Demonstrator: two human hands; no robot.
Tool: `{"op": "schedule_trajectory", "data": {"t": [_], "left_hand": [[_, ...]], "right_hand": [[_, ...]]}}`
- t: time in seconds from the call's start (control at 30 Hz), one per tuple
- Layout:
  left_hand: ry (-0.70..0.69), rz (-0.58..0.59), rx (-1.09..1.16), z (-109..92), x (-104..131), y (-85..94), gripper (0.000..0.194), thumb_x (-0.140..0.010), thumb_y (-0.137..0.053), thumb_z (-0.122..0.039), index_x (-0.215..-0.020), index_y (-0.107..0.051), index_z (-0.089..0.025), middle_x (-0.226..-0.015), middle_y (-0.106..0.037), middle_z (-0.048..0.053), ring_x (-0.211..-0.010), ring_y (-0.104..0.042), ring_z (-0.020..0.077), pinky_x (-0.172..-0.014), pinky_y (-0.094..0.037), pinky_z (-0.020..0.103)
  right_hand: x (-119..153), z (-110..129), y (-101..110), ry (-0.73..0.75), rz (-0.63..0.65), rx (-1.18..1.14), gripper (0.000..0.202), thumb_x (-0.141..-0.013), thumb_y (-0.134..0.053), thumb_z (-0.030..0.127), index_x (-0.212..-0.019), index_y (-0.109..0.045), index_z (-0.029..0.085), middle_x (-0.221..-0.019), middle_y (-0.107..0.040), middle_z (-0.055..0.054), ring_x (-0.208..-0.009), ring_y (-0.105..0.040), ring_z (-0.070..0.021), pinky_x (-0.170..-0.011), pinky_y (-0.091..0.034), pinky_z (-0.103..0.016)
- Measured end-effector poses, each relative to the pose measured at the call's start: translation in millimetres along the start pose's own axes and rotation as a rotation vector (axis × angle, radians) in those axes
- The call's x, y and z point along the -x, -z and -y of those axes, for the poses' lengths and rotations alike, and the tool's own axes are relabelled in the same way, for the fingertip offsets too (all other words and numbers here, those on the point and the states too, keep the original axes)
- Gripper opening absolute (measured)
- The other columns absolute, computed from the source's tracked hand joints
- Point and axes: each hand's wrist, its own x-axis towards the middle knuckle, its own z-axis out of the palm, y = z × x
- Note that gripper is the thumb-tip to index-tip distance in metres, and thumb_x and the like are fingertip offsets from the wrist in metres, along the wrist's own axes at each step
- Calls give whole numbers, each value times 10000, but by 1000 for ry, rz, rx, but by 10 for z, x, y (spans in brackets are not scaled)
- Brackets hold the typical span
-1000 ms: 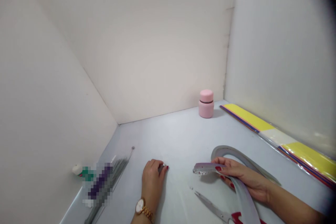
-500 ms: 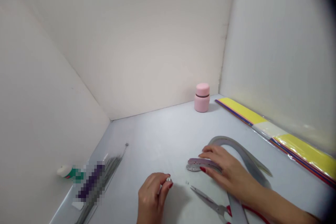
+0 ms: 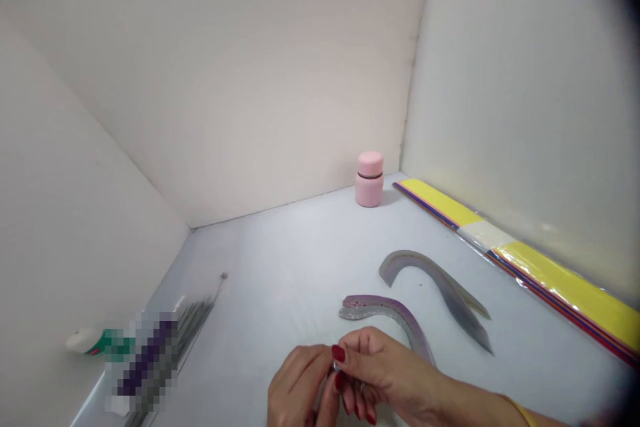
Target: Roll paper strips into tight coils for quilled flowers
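Observation:
Near the bottom middle of the view, my left hand (image 3: 303, 383) pinches a small silvery piece (image 3: 335, 366) between thumb and fingertips. My right hand (image 3: 377, 370) meets it there, thumb and forefinger closed on the same piece. Its exact kind is too small to make out, and the fingers cover most of it. Just beyond my right hand lie curled paper strips (image 3: 387, 305), purplish and grey with speckled ends; their lower part disappears behind the hand.
Farther right lies another curled grey strip (image 3: 443, 283). Along the right wall runs a plastic-wrapped pack of coloured paper (image 3: 540, 257). A pink jar (image 3: 369, 180) stands at the back. On the left are a bundle of thin wires (image 3: 193, 327) and a white-and-green tube (image 3: 97, 341).
My right hand has left the curled strips and come left and down to the silvery piece in my left hand. The scissors are hidden now. The view has shifted slightly right.

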Motion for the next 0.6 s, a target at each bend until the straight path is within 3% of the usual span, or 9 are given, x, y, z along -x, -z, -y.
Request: {"op": "schedule_trajectory", "data": {"t": [0.23,0.47,0.6], "left_hand": [[138,-12,146,0,-9,14,216,-809,-529,-150,-981,-639,-224,-840,-700,61,-745,-652,157,-668,-530,236],[114,247,173,40,-122,186,398,-713,-597,9,-1032,-621,-230,-923,-744,60,-813,-697,170,-721,-558,233],[108,184,151,45,-100,170,403,-673,-605,41,-982,-638,-215,-868,-758,49,-771,-708,163,-704,-560,212]], "right_hand": [[-18,6,13,39,1,-7,490,-624,-682,564,-638,-594,82,-495,-563,-4,-361,-449,-28,-378,-343,-125],[-30,-40,87,75,-8,84,425,-653,-687,511,-637,-593,96,-492,-582,1,-384,-470,-42,-394,-345,-135],[-38,-42,64,81,-34,91,428,-629,-699,511,-612,-575,102,-477,-574,6,-369,-458,-44,-383,-339,-144]]}}
